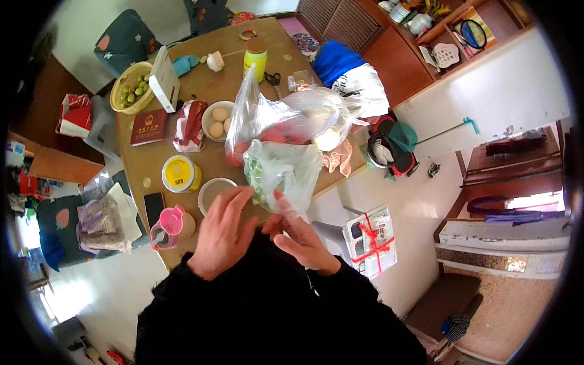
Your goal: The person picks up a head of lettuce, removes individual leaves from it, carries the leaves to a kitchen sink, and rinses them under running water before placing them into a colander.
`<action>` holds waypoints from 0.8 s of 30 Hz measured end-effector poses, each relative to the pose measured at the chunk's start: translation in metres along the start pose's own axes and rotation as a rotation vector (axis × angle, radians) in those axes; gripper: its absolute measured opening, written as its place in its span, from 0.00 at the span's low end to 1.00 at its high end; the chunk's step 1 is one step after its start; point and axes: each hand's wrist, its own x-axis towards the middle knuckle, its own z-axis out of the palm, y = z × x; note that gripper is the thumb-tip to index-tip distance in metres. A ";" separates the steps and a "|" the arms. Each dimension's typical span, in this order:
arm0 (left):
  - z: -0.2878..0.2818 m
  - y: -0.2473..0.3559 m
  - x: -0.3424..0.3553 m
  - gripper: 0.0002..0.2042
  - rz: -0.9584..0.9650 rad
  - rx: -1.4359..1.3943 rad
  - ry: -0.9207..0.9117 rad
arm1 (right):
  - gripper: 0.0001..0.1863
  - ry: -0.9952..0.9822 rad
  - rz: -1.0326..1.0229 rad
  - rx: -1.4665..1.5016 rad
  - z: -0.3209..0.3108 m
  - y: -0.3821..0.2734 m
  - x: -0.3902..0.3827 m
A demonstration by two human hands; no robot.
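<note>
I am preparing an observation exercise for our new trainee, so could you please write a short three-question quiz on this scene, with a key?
1. Count: how many eggs can be seen in the white bowl beside the red-and-white packet?
2. True or false: the left hand is nearer to the dark phone than the right hand is.
3. Fill the gap: in front of the right hand is a translucent plastic ____ with something green showing inside.

Key:
1. Three.
2. True.
3. Bag.
</note>
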 end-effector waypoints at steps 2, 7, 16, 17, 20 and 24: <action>0.023 0.002 0.018 0.28 0.025 -0.062 0.022 | 0.40 0.088 -0.081 0.020 -0.002 -0.004 -0.009; 0.057 -0.005 0.029 0.30 0.090 -0.056 -0.075 | 0.29 0.084 -0.103 -0.170 -0.001 -0.003 -0.027; 0.081 -0.004 0.063 0.39 -0.049 -0.052 0.083 | 0.11 0.782 -0.243 -0.426 -0.076 -0.008 0.003; 0.082 -0.002 0.068 0.40 -0.035 -0.071 0.076 | 0.12 0.732 -0.209 -0.433 -0.083 -0.004 0.006; 0.089 -0.002 0.080 0.42 -0.004 -0.125 0.077 | 0.14 0.427 -0.033 -0.348 -0.086 -0.004 0.009; 0.098 -0.010 0.081 0.36 -0.088 -0.183 0.021 | 0.16 0.078 0.072 -0.361 -0.073 -0.035 0.019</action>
